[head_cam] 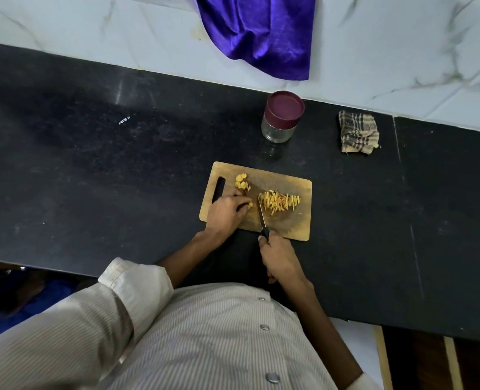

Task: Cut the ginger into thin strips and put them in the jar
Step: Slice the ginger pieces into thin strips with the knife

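A wooden cutting board [295, 223] lies on the black counter. A heap of thin yellow ginger strips [279, 202] sits at its right middle. Several ginger slices [241, 182] lie near the board's handle slot at the left. My left hand [224, 213] rests on the board, fingers curled, pinching a small ginger piece [248, 204] at its fingertips. My right hand [281, 260] grips the black handle of a knife [262, 216]; the blade points away from me, its tip beside the strips. A glass jar [278, 130] with a maroon lid on stands behind the board.
A folded checked cloth [358, 132] lies to the right of the jar. A purple cloth [261, 32] hangs over the white marble wall at the back. The black counter [92, 164] stretches wide to the left and right of the board.
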{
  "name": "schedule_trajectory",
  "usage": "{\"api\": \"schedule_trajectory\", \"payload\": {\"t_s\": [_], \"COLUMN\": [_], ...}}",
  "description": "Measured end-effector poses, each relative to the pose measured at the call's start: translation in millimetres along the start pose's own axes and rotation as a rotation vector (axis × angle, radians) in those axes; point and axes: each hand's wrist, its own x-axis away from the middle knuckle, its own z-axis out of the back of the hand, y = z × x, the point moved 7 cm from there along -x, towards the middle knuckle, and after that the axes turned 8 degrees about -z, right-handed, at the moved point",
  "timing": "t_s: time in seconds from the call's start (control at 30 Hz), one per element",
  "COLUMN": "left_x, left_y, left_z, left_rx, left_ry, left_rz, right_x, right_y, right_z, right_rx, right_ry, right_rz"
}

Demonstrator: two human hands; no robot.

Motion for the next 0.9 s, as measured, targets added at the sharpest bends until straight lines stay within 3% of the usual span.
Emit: {"api": "schedule_trajectory", "payload": {"t_s": [0.47, 0.9], "left_x": [-1, -3], "left_y": [-7, -7], "left_z": [1, 1], "left_rx": [0.067, 0.080], "left_ry": [0.064, 0.060], "left_rz": [0.053, 0.056], "right_x": [-6, -16], "right_y": [-8, -16], "right_z": [-5, -1], "right_rx": [0.032, 0.033], "right_ry": [-0.008, -0.094], "right_rz": [0.050, -0.129]}}
